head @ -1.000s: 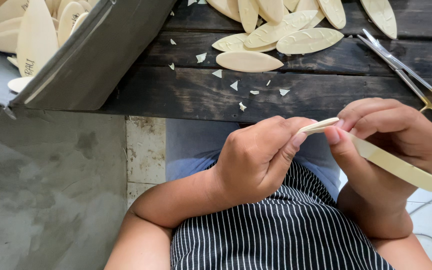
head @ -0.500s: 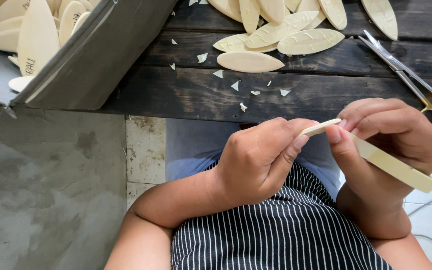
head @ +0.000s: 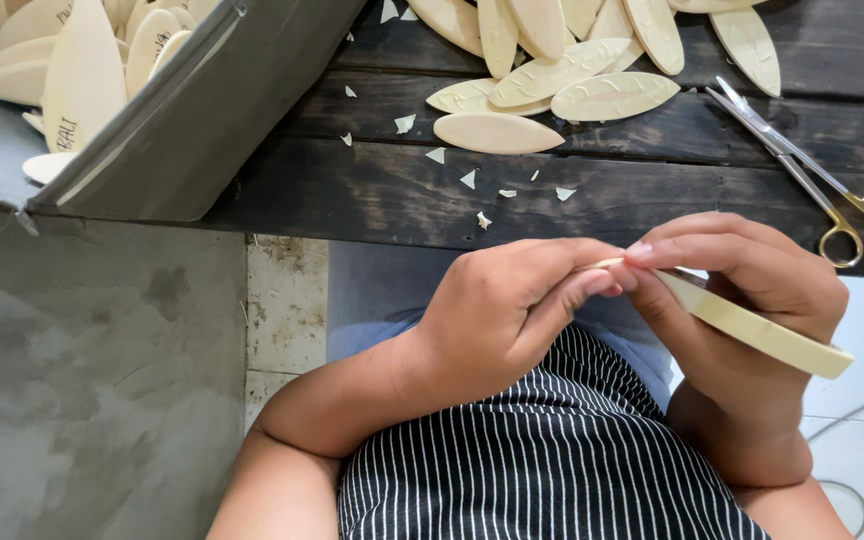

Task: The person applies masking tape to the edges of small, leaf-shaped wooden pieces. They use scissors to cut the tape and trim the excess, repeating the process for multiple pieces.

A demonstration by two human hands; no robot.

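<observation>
My right hand (head: 742, 300) grips a roll of cream-coloured tape (head: 762, 330), seen edge-on above my lap. My left hand (head: 512, 310) pinches the loose end of the tape at the roll's near tip, thumb and forefinger pressed together and touching the fingertips of the right hand. Both hands hover just below the edge of a dark wooden table (head: 372, 190). A pile of cream leaf-shaped pieces (head: 562, 70) lies on the table above the hands, one single piece (head: 497, 132) nearest the edge.
Scissors with gold handles (head: 812, 175) lie at the table's right. A grey box (head: 172, 120) at the left holds more leaf-shaped pieces (head: 82, 70). Small cream scraps (head: 467, 180) dot the table. Below are my striped apron (head: 552, 450) and a concrete floor (head: 82, 400).
The hands have stayed almost still; the tape roll has tipped very slightly and the left fingertips have closed a little tighter over its end.
</observation>
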